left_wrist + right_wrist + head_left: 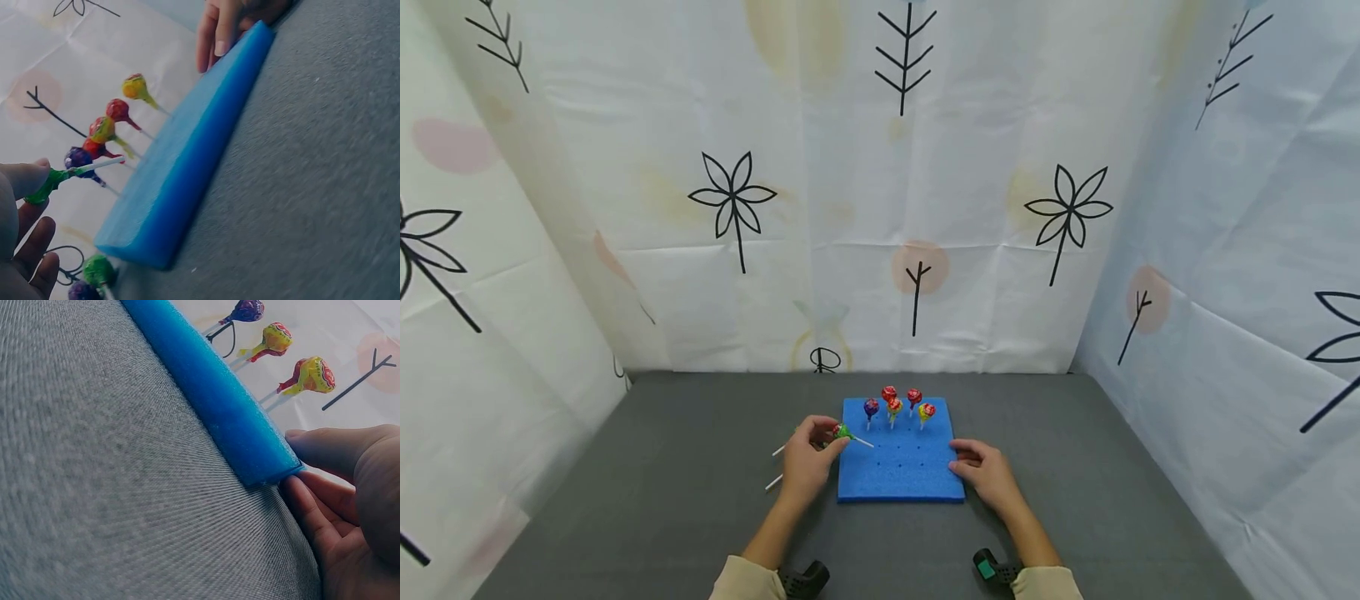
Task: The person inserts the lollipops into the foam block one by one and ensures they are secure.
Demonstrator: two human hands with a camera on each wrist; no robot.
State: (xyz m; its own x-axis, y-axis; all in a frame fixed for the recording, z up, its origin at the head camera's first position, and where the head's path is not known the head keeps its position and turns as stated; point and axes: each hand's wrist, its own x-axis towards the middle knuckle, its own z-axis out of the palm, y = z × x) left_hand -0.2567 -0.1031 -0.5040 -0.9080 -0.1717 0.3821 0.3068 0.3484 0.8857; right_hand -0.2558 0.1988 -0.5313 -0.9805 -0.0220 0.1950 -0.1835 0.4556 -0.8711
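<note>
At nine o'clock of the blue foam board (901, 467), our left hand (807, 461) pinches a green lollipop (842, 432); our right hand (987, 472) steadies the board with relaxed fingers. A tilted stick may miss its hole or knock the standing lollipops (898, 403).

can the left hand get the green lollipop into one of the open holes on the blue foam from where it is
Probably yes: the left hand pinches the green lollipop right at the blue foam edge, with bare holes beside it; the right hand rests at the far edge, clear of them.

Head high; wrists low (shared foam block (901, 462))
</note>
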